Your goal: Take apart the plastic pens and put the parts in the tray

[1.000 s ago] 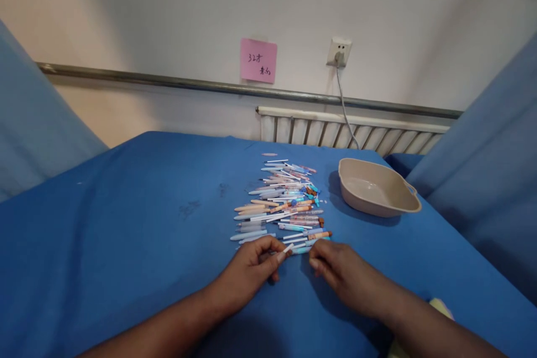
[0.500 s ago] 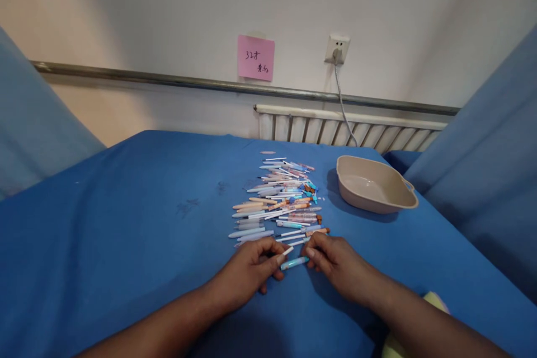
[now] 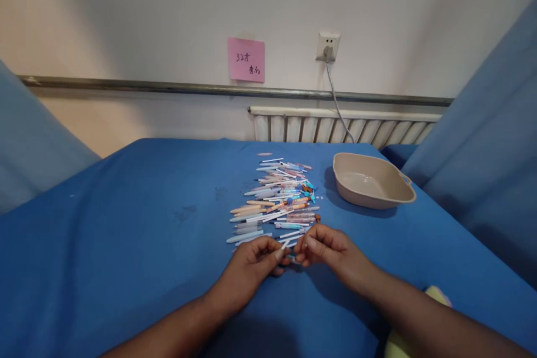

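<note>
My left hand [image 3: 257,263] pinches a thin white pen refill [image 3: 286,244] between thumb and forefinger. Close beside it, my right hand [image 3: 325,249] has its thumb and fingertips pressed together; what they hold, if anything, is too small to make out. Under the fingertips of both hands shows a bit of a turquoise pen barrel [image 3: 292,259], mostly hidden. Just beyond the hands lies a long spread of pen parts: white refills [image 3: 271,216], pale blue barrels [image 3: 244,236], peach barrels [image 3: 248,209], and patterned barrels with small brown and blue tops [image 3: 309,187].
A beige plastic basin [image 3: 369,196] stands to the right of the pens on the blue cloth [image 3: 146,224]. At the lower right, a yellow item [image 3: 398,344] is partly behind my right forearm. A radiator [image 3: 310,126] and a pink note [image 3: 246,60] are at the wall.
My right hand has moved left and up, closer to my left hand. The turquoise barrel, earlier in plain sight between the hands, is now mostly covered. The view has shifted slightly.
</note>
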The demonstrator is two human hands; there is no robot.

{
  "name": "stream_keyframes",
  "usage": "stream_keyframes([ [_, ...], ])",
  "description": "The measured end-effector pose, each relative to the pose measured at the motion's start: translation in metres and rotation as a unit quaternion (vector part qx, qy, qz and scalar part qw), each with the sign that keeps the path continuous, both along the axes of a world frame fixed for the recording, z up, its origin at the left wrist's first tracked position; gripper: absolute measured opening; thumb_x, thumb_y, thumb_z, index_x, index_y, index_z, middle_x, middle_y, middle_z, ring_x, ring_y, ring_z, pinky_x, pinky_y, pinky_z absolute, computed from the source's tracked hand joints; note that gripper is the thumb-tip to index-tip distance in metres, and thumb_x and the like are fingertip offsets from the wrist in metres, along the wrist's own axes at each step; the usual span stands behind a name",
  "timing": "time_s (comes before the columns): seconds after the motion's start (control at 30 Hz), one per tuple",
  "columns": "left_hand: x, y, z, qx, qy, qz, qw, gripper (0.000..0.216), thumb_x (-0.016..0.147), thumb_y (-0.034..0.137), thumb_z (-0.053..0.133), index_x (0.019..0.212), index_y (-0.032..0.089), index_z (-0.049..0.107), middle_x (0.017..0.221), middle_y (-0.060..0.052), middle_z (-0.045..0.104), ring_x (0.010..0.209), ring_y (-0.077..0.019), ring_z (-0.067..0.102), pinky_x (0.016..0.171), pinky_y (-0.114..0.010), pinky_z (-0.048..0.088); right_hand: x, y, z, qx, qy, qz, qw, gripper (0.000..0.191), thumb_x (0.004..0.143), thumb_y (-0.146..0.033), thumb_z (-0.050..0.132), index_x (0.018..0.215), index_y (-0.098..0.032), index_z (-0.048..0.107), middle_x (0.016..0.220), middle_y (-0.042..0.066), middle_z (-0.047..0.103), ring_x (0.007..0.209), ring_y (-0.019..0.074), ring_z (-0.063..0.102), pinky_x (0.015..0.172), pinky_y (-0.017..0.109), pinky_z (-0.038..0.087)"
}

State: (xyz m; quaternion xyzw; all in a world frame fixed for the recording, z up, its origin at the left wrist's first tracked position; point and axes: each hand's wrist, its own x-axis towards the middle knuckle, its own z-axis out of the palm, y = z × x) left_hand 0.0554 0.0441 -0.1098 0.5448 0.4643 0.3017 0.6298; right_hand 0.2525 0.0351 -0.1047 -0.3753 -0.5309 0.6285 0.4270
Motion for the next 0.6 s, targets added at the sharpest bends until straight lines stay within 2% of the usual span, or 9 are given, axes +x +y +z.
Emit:
stream_keyframes([
  [0.1, 0.004, -0.001, -0.003, -0.024, -0.020, 0.001, 1.000, 0.033, 0.074, 0.044, 0.070, 0.080, 0.013, 0.063, 0.086, -0.006, 0.069, 0.084, -0.0194, 0.064, 0.074, -0.029, 0.050, -0.005, -0.001, -0.003, 0.019, -0.023, 0.020, 0.999, 0.040, 0.082, -0.056, 0.057, 0.080, -0.016, 0.059, 0.078, 0.005, 0.066, 0.075, 0.0170, 0.063, 0.071, 0.033, 0.051],
  [0.2, 0.006, -0.002, -0.005, -0.030, -0.018, 0.002, 0.999, 0.031, 0.074, 0.042, 0.071, 0.080, 0.013, 0.063, 0.087, -0.006, 0.068, 0.088, -0.0198, 0.063, 0.075, -0.029, 0.051, -0.002, 0.005, -0.011, 0.023, -0.069, 0.010, 0.997, 0.038, 0.083, -0.055, 0.055, 0.077, -0.017, 0.055, 0.075, 0.003, 0.064, 0.072, 0.0162, 0.062, 0.066, 0.031, 0.050],
  [0.3, 0.004, 0.000, -0.003, -0.021, 0.016, -0.022, 0.999, 0.032, 0.077, 0.043, 0.068, 0.084, 0.013, 0.063, 0.082, -0.005, 0.068, 0.071, -0.0154, 0.063, 0.062, -0.025, 0.050, 0.008, 0.011, -0.014, 0.033, -0.149, -0.014, 0.988, 0.028, 0.088, -0.043, 0.050, 0.075, -0.018, 0.051, 0.072, 0.001, 0.060, 0.066, 0.0147, 0.059, 0.060, 0.028, 0.047],
  [0.4, 0.000, 0.001, 0.004, 0.014, 0.055, -0.040, 0.998, 0.033, 0.080, 0.045, 0.063, 0.087, 0.012, 0.062, 0.071, -0.002, 0.065, 0.050, -0.0088, 0.052, 0.050, -0.022, 0.043, 0.018, 0.009, -0.009, 0.137, -0.281, 0.009, 0.950, 0.017, 0.088, -0.026, 0.051, 0.074, -0.018, 0.055, 0.073, 0.001, 0.060, 0.072, 0.0145, 0.057, 0.069, 0.029, 0.046],
  [0.5, -0.002, 0.000, 0.011, 0.040, 0.065, -0.036, 0.996, 0.031, 0.082, 0.044, 0.059, 0.086, 0.013, 0.061, 0.066, 0.000, 0.062, 0.050, -0.0091, 0.049, 0.048, -0.020, 0.040, 0.018, 0.001, -0.002, 0.258, -0.355, 0.071, 0.896, 0.010, 0.085, -0.016, 0.056, 0.077, -0.018, 0.061, 0.094, 0.004, 0.063, 0.091, 0.0164, 0.056, 0.085, 0.031, 0.042],
  [0.6, -0.004, 0.000, 0.016, 0.066, 0.087, -0.025, 0.994, 0.027, 0.084, 0.042, 0.055, 0.086, 0.015, 0.060, 0.064, 0.002, 0.059, 0.051, -0.0098, 0.048, 0.047, -0.019, 0.036, 0.012, -0.006, 0.002, 0.300, -0.414, 0.101, 0.853, 0.011, 0.084, -0.011, 0.055, 0.080, -0.018, 0.062, 0.104, 0.006, 0.061, 0.098, 0.0186, 0.054, 0.086, 0.031, 0.041],
])
